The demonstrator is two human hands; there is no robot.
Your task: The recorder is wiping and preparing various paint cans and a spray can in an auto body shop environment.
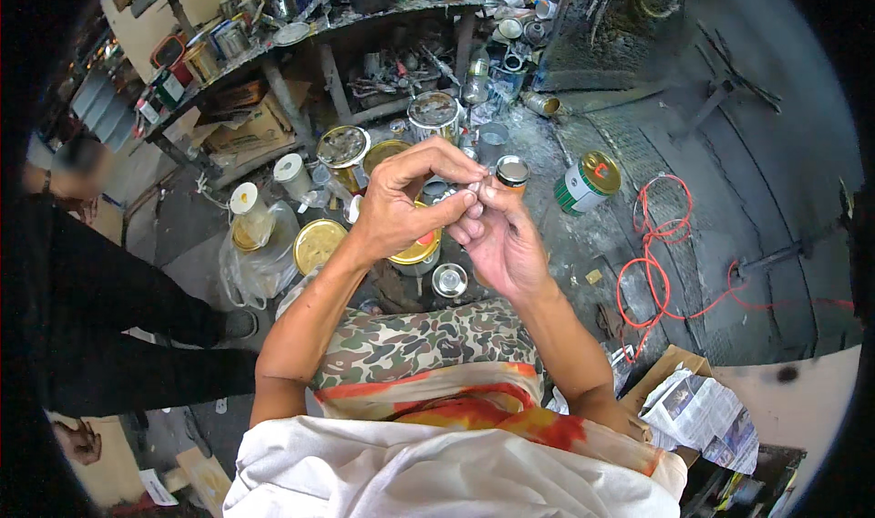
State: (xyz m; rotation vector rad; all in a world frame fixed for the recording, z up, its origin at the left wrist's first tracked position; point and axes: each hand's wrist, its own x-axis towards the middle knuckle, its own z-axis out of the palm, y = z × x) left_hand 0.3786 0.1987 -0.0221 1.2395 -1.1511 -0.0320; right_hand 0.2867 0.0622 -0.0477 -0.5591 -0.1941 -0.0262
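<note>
My left hand (410, 194) and my right hand (512, 231) meet in front of my chest, fingertips pinched together. Whatever small thing sits between them is too small to make out. Beyond the hands, on the floor, stands a small can with an orange label (512, 173). To its right is a green and white can (585, 185) with a gold top. A can with a red spot on its lid (419, 252) is partly hidden behind my left hand. Below my hands a small silver tin (449, 281) stands near my knees.
A cluttered workbench (310, 33) with tins runs along the back. Several lidded paint cans (344, 147) crowd the floor at left, beside a plastic bag (260, 253). A red cord (649, 281) lies coiled at right, with newspaper (702, 418) nearer. A person in dark trousers (137, 299) stands at left.
</note>
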